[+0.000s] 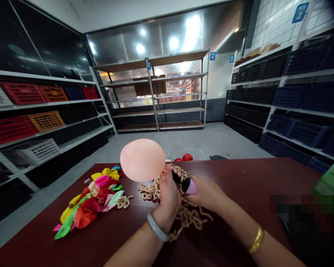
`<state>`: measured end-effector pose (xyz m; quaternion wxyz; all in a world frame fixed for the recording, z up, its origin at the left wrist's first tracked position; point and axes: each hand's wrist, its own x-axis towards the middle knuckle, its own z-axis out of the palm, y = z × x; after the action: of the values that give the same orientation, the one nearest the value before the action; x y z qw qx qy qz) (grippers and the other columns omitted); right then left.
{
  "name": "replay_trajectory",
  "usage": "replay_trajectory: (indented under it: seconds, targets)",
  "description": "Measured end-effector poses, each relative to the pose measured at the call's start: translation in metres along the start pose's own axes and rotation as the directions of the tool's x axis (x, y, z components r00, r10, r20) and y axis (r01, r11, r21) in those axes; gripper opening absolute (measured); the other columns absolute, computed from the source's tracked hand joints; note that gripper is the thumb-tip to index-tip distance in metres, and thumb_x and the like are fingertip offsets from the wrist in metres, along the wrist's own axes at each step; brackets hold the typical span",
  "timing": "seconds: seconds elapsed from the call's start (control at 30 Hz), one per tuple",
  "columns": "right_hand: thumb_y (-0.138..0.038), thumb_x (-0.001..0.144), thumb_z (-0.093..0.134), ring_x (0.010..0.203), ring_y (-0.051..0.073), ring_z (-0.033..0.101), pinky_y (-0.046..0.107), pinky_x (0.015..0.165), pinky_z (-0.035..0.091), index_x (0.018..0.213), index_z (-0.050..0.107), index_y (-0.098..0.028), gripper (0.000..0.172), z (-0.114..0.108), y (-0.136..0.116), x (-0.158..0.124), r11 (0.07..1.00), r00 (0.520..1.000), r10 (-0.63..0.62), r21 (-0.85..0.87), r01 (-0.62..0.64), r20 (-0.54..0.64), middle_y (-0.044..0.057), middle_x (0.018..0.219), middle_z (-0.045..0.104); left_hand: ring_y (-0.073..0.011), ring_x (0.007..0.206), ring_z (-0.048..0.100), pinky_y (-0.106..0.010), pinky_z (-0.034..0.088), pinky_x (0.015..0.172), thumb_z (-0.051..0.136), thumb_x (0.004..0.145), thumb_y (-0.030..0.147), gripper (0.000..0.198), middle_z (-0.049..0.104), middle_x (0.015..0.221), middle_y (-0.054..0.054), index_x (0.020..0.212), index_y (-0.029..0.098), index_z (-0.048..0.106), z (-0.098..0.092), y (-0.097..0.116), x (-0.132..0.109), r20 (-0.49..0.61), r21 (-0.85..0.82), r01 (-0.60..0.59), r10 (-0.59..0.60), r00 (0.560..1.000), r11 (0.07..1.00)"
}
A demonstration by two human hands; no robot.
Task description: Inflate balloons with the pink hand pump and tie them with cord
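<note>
A pale pink inflated balloon point(143, 160) stands out to the left above the table, its neck end at my left hand point(169, 191). The left fingers are closed around that neck. My right hand point(206, 191) is closed on a lilac and black hand-held tool point(192, 186), whose exact kind I cannot make out. Its black end lies close to the left fingers, and I cannot tell whether it touches the balloon. Beneath and around both hands spreads a tangled heap of beige cord point(193, 217). Several limp, uninflated balloons point(91, 200) in many colours lie piled left of the hands.
All this rests on a dark red-brown table point(228, 241). Red round objects point(187, 157) show beyond its far edge. At the right is a blurred green object point(330, 180). Shelves with crates point(23, 92) line both sides, and a metal rack point(180, 110) stands at the back.
</note>
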<state>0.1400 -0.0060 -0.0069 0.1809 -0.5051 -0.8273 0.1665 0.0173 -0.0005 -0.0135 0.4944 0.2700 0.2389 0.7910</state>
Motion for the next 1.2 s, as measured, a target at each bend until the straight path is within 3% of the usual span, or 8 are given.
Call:
replay_trajectory:
  seconds: [0.1, 0.27, 0.37, 0.53, 0.73, 0.87, 1.0, 1.2]
  targets:
    - [-0.049, 0.071, 0.064, 0.085, 0.026, 0.067, 0.028, 0.061, 0.035, 0.106, 0.061, -0.027, 0.041, 0.003, 0.005, 0.002, 1.000, 1.000, -0.002, 0.003, 0.002, 0.002, 0.004, 0.097, 0.072, -0.0095, 0.054, 0.049, -0.023, 0.040, 0.053, 0.066, 0.082, 0.034, 0.027, 0.049, 0.061, 0.003, 0.073, 0.019, 0.045, -0.011, 0.014, 0.019, -0.006, -0.021, -0.039, 0.039, 0.999, 0.999]
    - [-0.046, 0.069, 0.065, 0.077, 0.024, 0.066, 0.027, 0.058, 0.033, 0.093, 0.064, -0.024, 0.032, -0.004, 0.020, 0.005, 0.999, 0.996, 0.019, -0.053, -0.014, 0.092, 0.004, 0.086, 0.072, -0.0096, 0.050, 0.049, -0.022, 0.038, 0.050, 0.070, 0.074, 0.024, 0.031, 0.048, 0.057, 0.006, 0.073, 0.020, 0.039, -0.043, 0.045, 0.065, -0.168, -0.056, -0.072, 0.062, 0.984, 0.996]
    - [-0.041, 0.067, 0.067, 0.074, 0.022, 0.065, 0.027, 0.056, 0.033, 0.090, 0.065, -0.024, 0.029, -0.011, 0.023, 0.003, 0.998, 0.993, 0.025, -0.060, -0.018, 0.115, 0.004, 0.086, 0.071, -0.0094, 0.049, 0.048, -0.023, 0.038, 0.049, 0.068, 0.074, 0.023, 0.030, 0.048, 0.058, 0.006, 0.073, 0.020, 0.038, -0.053, 0.055, 0.076, -0.226, -0.071, -0.065, 0.047, 0.973, 0.995]
    - [-0.042, 0.068, 0.066, 0.074, 0.023, 0.064, 0.027, 0.057, 0.032, 0.087, 0.065, -0.023, 0.027, -0.015, 0.023, 0.000, 0.995, 0.995, -0.024, -0.093, 0.033, 0.096, 0.004, 0.083, 0.071, -0.0093, 0.051, 0.050, -0.022, 0.038, 0.051, 0.070, 0.075, 0.025, 0.031, 0.047, 0.059, 0.006, 0.075, 0.020, 0.040, -0.039, 0.040, 0.058, -0.172, -0.091, -0.063, 0.047, 0.984, 0.994]
    - [-0.048, 0.071, 0.065, 0.082, 0.026, 0.066, 0.028, 0.060, 0.033, 0.095, 0.062, -0.023, 0.035, -0.007, 0.009, 0.001, 0.996, 0.998, 0.013, -0.085, -0.007, 0.066, 0.006, 0.091, 0.072, -0.0087, 0.051, 0.047, -0.023, 0.040, 0.051, 0.069, 0.079, 0.038, 0.032, 0.048, 0.061, 0.004, 0.074, 0.020, 0.043, -0.009, 0.004, 0.014, -0.082, -0.084, -0.009, 0.002, 0.997, 0.996]
    - [-0.049, 0.073, 0.063, 0.082, 0.027, 0.067, 0.028, 0.059, 0.032, 0.103, 0.060, -0.023, 0.039, -0.006, -0.001, -0.001, 0.995, 0.999, 0.039, -0.094, -0.035, 0.038, 0.006, 0.091, 0.072, -0.0089, 0.051, 0.046, -0.023, 0.041, 0.053, 0.064, 0.083, 0.045, 0.035, 0.048, 0.059, 0.002, 0.069, 0.019, 0.045, 0.004, -0.003, -0.003, -0.029, -0.055, 0.005, -0.007, 1.000, 0.998]
    - [-0.050, 0.075, 0.062, 0.082, 0.027, 0.067, 0.029, 0.059, 0.032, 0.106, 0.059, -0.024, 0.041, -0.004, -0.003, 0.000, 0.994, 0.999, 0.043, -0.102, -0.042, 0.009, 0.006, 0.093, 0.072, -0.0094, 0.051, 0.047, -0.024, 0.041, 0.053, 0.063, 0.084, 0.040, 0.030, 0.049, 0.059, 0.003, 0.070, 0.019, 0.046, 0.004, 0.008, 0.003, -0.006, -0.052, -0.021, 0.021, 1.000, 0.998]
    - [-0.054, 0.077, 0.059, 0.080, 0.026, 0.066, 0.029, 0.059, 0.030, 0.097, 0.060, -0.023, 0.037, -0.005, 0.012, 0.006, 0.970, 0.999, 0.051, -0.239, -0.049, 0.001, 0.007, 0.088, 0.071, -0.0100, 0.054, 0.051, -0.024, 0.042, 0.054, 0.068, 0.079, 0.027, 0.026, 0.050, 0.063, 0.004, 0.076, 0.020, 0.043, -0.024, 0.043, 0.048, -0.097, -0.082, -0.127, 0.119, 0.988, 0.989]
